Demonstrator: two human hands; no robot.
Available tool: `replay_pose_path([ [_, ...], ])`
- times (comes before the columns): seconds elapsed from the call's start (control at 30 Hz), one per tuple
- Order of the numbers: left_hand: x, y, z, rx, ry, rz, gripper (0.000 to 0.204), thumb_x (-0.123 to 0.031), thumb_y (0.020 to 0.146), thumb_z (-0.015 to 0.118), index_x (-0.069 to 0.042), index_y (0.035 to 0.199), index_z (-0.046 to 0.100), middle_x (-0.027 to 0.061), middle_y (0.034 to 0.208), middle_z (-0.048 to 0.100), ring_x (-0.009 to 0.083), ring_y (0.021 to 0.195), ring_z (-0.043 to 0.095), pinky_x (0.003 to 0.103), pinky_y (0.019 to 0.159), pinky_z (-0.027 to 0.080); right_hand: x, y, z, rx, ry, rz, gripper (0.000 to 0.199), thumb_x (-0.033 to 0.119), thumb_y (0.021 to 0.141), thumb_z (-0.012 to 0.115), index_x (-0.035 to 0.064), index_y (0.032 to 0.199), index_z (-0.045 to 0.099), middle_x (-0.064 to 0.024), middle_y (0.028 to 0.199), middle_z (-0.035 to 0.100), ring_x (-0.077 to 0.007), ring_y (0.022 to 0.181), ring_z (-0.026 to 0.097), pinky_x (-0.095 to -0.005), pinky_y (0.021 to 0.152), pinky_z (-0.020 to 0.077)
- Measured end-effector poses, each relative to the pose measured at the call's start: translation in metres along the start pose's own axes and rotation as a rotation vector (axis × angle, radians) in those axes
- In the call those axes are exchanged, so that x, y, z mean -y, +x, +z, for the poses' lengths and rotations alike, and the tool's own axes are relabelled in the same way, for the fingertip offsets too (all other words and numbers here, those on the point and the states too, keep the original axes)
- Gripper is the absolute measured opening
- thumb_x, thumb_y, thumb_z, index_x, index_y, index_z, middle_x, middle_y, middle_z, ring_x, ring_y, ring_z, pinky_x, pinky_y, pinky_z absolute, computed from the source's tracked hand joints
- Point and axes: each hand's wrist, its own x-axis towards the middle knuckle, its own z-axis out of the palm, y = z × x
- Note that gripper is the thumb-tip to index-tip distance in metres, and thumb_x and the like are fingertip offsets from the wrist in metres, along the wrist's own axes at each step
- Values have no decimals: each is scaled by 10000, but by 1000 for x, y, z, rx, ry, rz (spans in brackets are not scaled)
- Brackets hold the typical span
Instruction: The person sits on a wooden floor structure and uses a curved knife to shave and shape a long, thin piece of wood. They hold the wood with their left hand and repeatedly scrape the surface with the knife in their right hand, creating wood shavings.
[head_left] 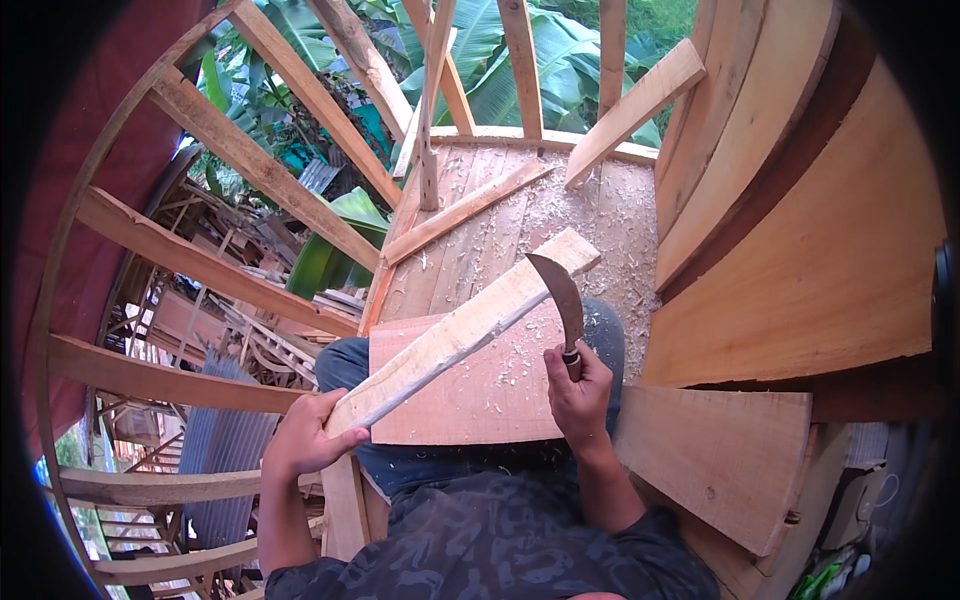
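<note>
My left hand point(312, 437) is wrapped round the near end of a pale strip of wood point(455, 325), which slants away up to the right. In my right hand point(582, 395) is the dark handle of a curved knife point(563, 300), a sickle-like blade with its tip bent to the left. The blade stands by the far part of the strip, its inner edge at or very near the strip's side; contact is hard to tell. Below them a flat wooden board point(450, 405) lies across my lap, with wood shavings scattered on it.
Shavings cover the plank floor point(470, 215) ahead. Slatted wooden ribs point(200, 265) curve along the left, with a drop and stacked lumber beyond. Wide wooden panels point(810, 250) rise at the right. A loose board point(715, 455) lies by my right elbow, and a beam point(640, 110) leans at the far right.
</note>
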Motion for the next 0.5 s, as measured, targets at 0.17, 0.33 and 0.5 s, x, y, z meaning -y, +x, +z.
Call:
replay_pose_path([
  [0.17, 1, 0, 2, 8, -16, 13, 480, -463, 738, 683, -4, 847, 598, 134, 653, 589, 238, 610, 583, 342, 611, 461, 2, 3, 0, -19, -21, -12, 306, 168, 876, 651, 28, 679, 464, 44, 529, 335, -35, 530, 284, -247, 449, 246],
  [0.33, 1, 1, 3, 6, -28, 50, 527, -500, 747, 665, 7, 871, 593, 104, 657, 570, 200, 622, 550, 328, 608, 444, 0, 3, 0, -25, -89, -106, 246, 157, 891, 635, 31, 725, 502, 60, 539, 378, -15, 520, 322, -221, 447, 252],
  [0.5, -5, -2, 4, 75, -114, -6, 648, -605, 752, 632, 29, 863, 563, 51, 634, 521, 131, 623, 497, 307, 581, 411, -3, 9, -3, -158, -276, -289, 229, 156, 901, 625, 39, 737, 515, 72, 548, 405, 0, 522, 351, -201, 453, 249],
])
